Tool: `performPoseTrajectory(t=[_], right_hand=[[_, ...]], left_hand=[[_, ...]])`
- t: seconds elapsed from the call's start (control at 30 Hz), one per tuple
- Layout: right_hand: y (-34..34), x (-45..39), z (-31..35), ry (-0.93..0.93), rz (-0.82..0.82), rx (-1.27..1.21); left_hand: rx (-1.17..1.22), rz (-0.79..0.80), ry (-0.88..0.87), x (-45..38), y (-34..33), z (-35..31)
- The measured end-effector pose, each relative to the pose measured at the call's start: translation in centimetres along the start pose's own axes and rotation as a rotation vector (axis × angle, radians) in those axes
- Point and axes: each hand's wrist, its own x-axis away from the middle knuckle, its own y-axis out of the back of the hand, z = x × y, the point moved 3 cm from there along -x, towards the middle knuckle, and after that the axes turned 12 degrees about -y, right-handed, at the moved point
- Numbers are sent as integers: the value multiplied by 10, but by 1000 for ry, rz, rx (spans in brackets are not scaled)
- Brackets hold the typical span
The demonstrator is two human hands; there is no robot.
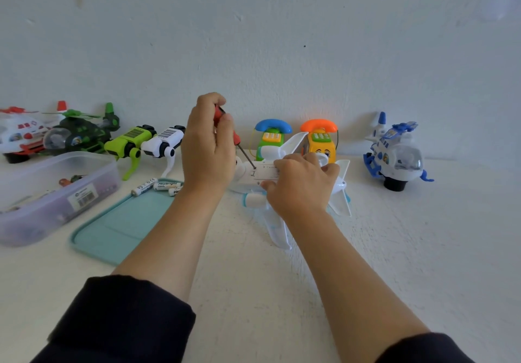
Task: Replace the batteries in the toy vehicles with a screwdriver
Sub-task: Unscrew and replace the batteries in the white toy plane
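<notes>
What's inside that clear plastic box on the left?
The clear plastic box holds a small orange-and-green item near its back. Its frosted walls blur the rest, so the other contents cannot be identified.

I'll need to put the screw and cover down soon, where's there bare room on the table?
Free: the table right of the white toy plane, in front of the blue helicopter; also the teal mat, below the batteries. Crowded: the back left, with toys and the plastic box.
</notes>
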Motion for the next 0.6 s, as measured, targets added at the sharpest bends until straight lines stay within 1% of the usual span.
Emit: performPoseTrajectory(t=[0.1, 0.23, 0.37, 0.5, 0.6], right_hand=[[0, 0, 0, 0, -4, -2], [-1, 0, -1, -1, -6, -6], [0, 1, -1, 10, -7, -6], [0, 1, -1, 13, -8, -4], [-1, 1, -1, 12, -8, -7]], left_hand=[[122, 31, 81, -1, -1, 1], [-19, 27, -23, 0, -1, 0], [-39, -41, 52, 9, 1, 8], [-46, -200, 160, 14, 8, 13], [-85, -226, 220, 15, 10, 17]])
